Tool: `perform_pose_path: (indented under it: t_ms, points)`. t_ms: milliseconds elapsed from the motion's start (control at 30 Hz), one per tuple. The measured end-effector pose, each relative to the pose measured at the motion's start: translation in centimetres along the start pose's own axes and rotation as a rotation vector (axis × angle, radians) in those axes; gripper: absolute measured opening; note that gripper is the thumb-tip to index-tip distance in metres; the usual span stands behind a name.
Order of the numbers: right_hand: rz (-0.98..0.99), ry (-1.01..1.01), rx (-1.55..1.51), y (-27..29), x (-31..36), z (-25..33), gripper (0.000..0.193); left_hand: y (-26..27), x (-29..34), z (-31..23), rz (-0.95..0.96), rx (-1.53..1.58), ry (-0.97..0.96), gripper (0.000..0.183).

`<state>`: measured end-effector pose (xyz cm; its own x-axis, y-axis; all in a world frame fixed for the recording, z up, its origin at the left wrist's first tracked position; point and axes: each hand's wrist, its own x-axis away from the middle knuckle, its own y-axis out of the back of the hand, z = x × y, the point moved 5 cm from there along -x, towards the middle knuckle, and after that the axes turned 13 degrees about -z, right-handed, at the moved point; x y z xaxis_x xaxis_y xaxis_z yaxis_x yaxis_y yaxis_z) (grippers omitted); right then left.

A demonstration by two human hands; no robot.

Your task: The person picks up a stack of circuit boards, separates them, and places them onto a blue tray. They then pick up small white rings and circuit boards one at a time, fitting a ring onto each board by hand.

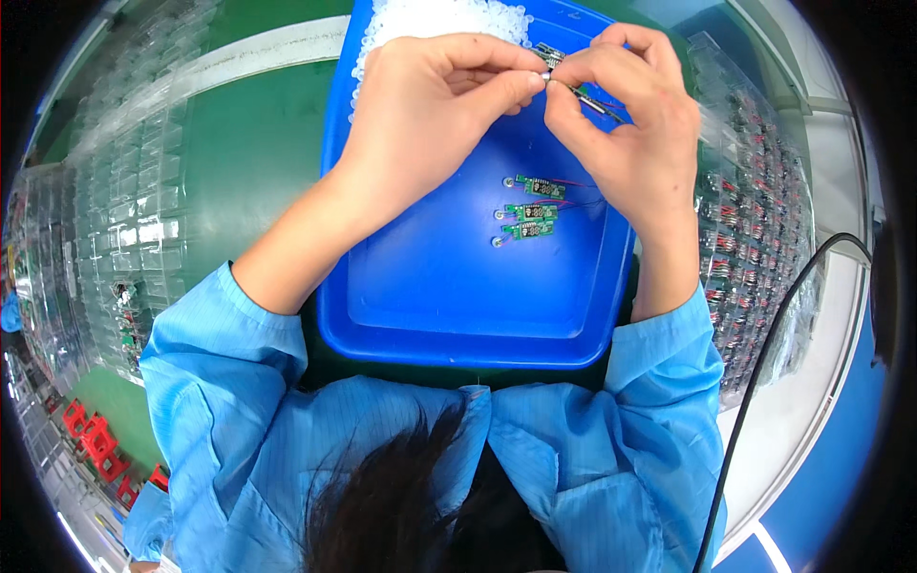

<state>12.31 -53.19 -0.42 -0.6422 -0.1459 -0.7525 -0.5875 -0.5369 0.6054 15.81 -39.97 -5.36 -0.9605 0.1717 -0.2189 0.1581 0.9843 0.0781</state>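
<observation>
Over the far half of a blue tray (430, 325), my two hands meet fingertip to fingertip. My left hand (411, 105) pinches a small whitish part (546, 76), partly covered by the fingers. Closed thumb and fingers of my right hand (635, 119) hold a small green circuit board (597, 103) with thin wires beside that part. Below the hands lie three more green circuit boards (533, 212) with dark displays, each with a small round piece at its left end and thin wires on the right. Many small translucent white caps (449, 17) are heaped at the tray's far end.
Clear plastic trays (134, 201) are stacked on the green table to the left. More clear trays (750, 229), filled with wired boards, stand at the right. A black cable (769, 353) curves down the right side. Red stools (95, 439) show at lower left.
</observation>
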Motion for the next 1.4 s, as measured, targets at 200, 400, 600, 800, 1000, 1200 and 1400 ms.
perform_pose_path:
  t_ms: [200,400,600,800,1000,1200,1400]
  points:
    - [0.001,0.034,0.006,0.1,0.0,0.2,0.008,-0.2,-0.3,0.1,-0.008,0.038,-0.057,0.018]
    - [-0.11,-0.147,0.0,0.2,0.4,-0.5,0.013,0.2,-1.0,0.7,-0.007,0.155,-0.042,0.019]
    - [0.052,-0.46,-0.287,-0.6,1.1,-2.9,0.015,0.0,-0.5,0.5,0.087,0.101,-0.035,0.019]
    - [0.185,-0.621,-0.533,-1.4,0.9,-3.2,0.01,0.2,-1.4,0.4,0.137,0.221,0.095,0.014]
    - [0.296,-0.259,-0.182,-0.8,1.6,-2.9,0.008,1.9,-1.3,-2.4,0.103,-0.381,-0.336,0.015]
    - [0.62,-0.199,-0.19,-2.2,3.1,-2.1,0.01,1.5,1.9,-1.4,0.148,-0.77,-0.565,0.019]
    - [0.199,-0.17,-0.013,-1.3,1.4,-3.7,0.01,0.5,3.6,-1.5,0.181,-0.982,-0.706,0.013]
